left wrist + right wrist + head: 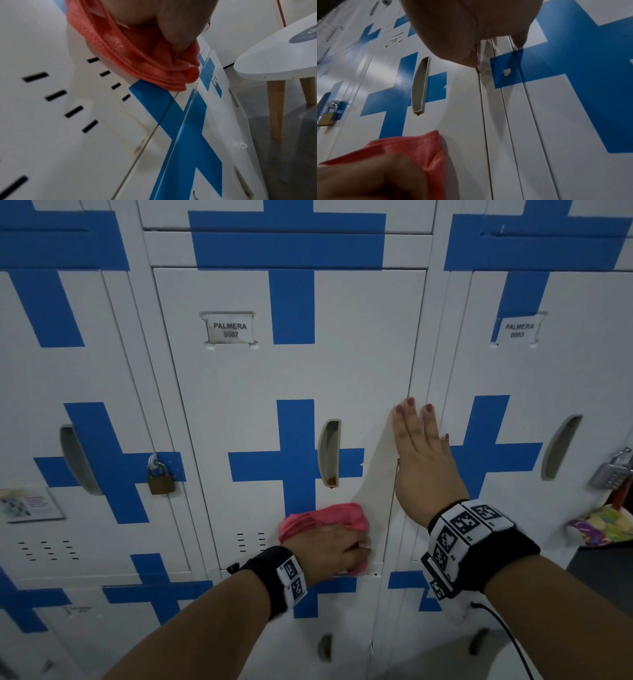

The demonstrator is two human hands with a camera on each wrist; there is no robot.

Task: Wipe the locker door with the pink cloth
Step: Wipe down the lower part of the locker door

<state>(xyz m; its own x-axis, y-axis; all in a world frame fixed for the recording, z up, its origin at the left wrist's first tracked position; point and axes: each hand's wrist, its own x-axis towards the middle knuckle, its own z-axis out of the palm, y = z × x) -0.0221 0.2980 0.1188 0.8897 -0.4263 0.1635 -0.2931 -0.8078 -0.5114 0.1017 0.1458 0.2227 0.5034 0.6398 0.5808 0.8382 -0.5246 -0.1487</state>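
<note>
The white locker door (253, 378) with blue tape crosses and a label reading PALMERA 0007 fills the middle of the head view. My left hand (329, 549) grips the bunched pink cloth (322, 518) and presses it on the door's lower right corner, just below the recessed handle (329, 453). From the left wrist view, the cloth (137, 54) is wadded under my fingers beside the vent slots (56, 94). My right hand (418, 453) lies flat with straight fingers on the door's right edge and the frame beside it. The right wrist view shows my palm (471, 27) against the seam.
The left neighbouring locker carries a brass padlock (160, 479); the right one has a silver combination lock (613, 474). A colourful bag (603, 529) hangs at the far right. A white round table (283, 54) with wooden legs stands behind on the grey floor.
</note>
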